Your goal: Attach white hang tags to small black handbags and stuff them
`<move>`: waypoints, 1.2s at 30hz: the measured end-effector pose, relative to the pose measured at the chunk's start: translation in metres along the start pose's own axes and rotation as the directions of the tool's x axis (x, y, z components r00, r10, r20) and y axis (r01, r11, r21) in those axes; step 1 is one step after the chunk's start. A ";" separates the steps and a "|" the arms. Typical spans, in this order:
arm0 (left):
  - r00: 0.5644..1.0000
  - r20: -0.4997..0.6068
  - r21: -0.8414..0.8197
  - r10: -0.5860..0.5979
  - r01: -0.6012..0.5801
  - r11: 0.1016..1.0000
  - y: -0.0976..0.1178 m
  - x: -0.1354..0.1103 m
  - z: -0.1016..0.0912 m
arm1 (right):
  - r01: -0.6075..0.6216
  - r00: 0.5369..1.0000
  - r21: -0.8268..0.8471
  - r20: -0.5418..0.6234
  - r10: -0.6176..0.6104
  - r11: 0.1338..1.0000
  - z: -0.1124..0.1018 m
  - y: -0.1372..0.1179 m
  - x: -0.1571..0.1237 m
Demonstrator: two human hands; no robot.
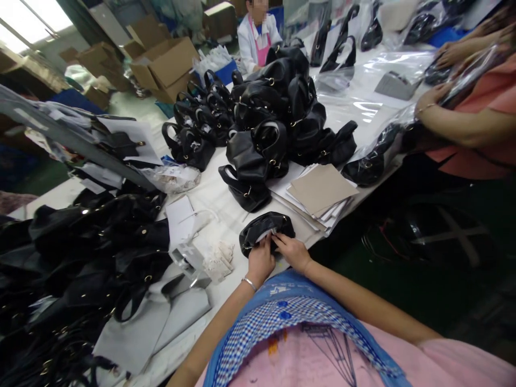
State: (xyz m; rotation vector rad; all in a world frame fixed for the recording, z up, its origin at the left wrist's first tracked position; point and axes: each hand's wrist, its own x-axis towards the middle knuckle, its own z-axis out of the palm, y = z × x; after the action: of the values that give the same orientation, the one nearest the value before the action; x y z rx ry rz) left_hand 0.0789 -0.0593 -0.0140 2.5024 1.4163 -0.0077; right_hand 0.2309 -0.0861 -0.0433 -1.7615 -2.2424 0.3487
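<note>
A small black handbag (pixel 264 226) lies on the white table (pixel 217 199) right in front of me. My left hand (pixel 260 260) grips its near edge, fingers curled onto the opening, a bracelet on the wrist. My right hand (pixel 292 250) pinches the bag's opening beside it, where a pale lining or paper shows. Both hands are closed on the same bag.
A big heap of black handbags (pixel 278 107) fills the table's middle, another heap (pixel 92 242) lies at my left. A stack of grey cards and papers (pixel 320 191) sits right of the bag. Small tags (pixel 220 260) lie left. Another person's arms (pixel 455 115) hold a bagged item at right.
</note>
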 end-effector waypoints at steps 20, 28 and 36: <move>0.964 0.024 -0.151 0.264 -0.257 0.955 -0.024 -0.007 -0.001 | -0.241 0.969 -0.060 0.038 0.244 0.969 -0.006 -0.026 -0.007; 0.973 0.005 -0.069 0.232 -0.231 0.970 -0.022 -0.009 0.013 | -0.208 0.977 0.143 0.084 0.198 0.968 0.001 -0.010 -0.006; 0.924 -0.216 0.052 0.316 -0.312 0.949 -0.043 0.008 0.060 | -0.153 0.988 0.088 -0.019 0.156 0.984 0.030 0.003 0.001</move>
State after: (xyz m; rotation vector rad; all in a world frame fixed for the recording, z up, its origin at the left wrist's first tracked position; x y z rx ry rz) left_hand 0.0544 -0.0459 -0.0822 2.7861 1.0698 0.3330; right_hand 0.2230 -0.0856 -0.0725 -1.8881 -2.0464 0.4444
